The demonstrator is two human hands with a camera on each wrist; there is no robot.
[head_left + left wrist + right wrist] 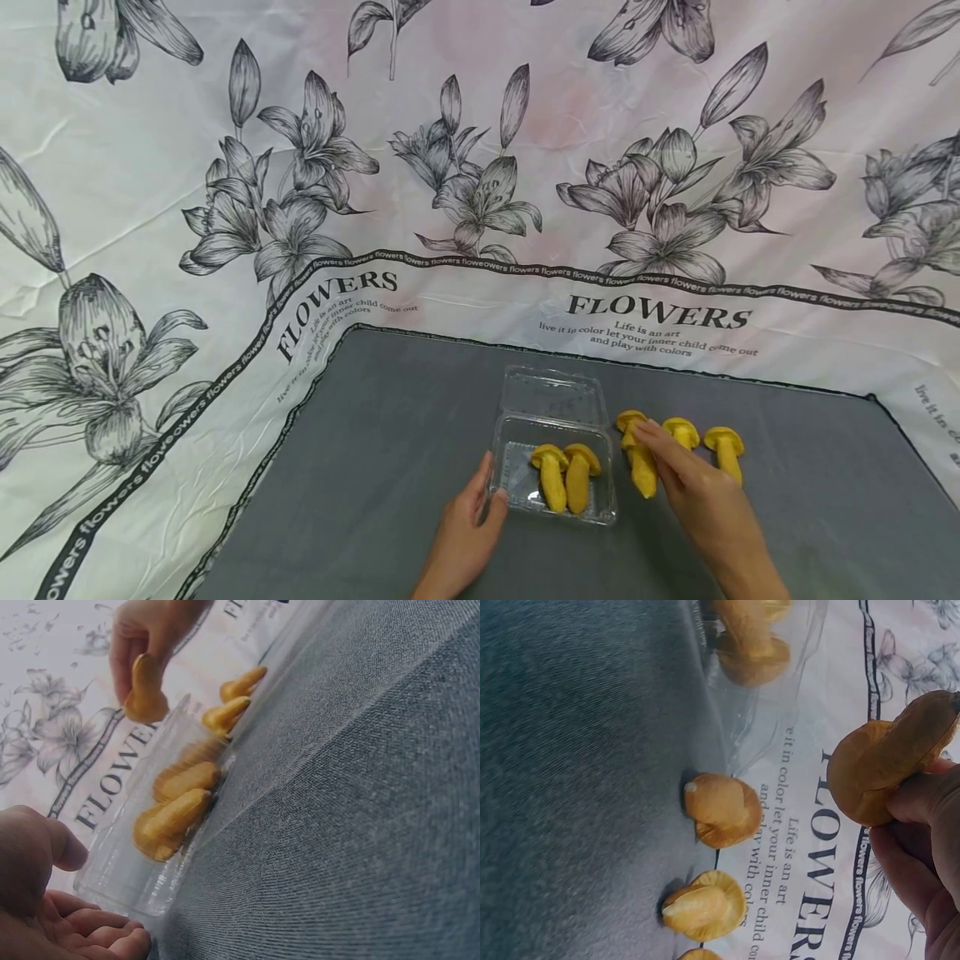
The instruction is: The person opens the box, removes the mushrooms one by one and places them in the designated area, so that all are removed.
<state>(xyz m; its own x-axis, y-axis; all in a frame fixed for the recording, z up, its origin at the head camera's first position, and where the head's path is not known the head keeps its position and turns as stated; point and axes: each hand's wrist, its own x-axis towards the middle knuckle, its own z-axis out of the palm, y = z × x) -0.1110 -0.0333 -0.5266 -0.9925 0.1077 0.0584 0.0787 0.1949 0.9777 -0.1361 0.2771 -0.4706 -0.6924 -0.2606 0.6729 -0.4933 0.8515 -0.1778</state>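
Observation:
My right hand [708, 496] pinches a yellow mushroom [892, 761] by its cap, raised just right of a clear plastic box [517, 500]. Inside the box, two yellow mushrooms [553, 483] lie side by side, caps toward the back. The box's hinged lid [551, 396] is folded back behind it. My left hand [465, 521] is at the box's left side, thumb and forefinger spread by the near left corner; its other fingers are loosely bent in the left wrist view. Near the right hand lie more mushrooms, one partly behind the held one [641, 475].
Two mushrooms lie farther right on the grey cloth [360, 467], one partly hidden by the right hand and the other [725, 446] at the end of the row. A white flower-printed sheet [480, 317] rises behind and at the left.

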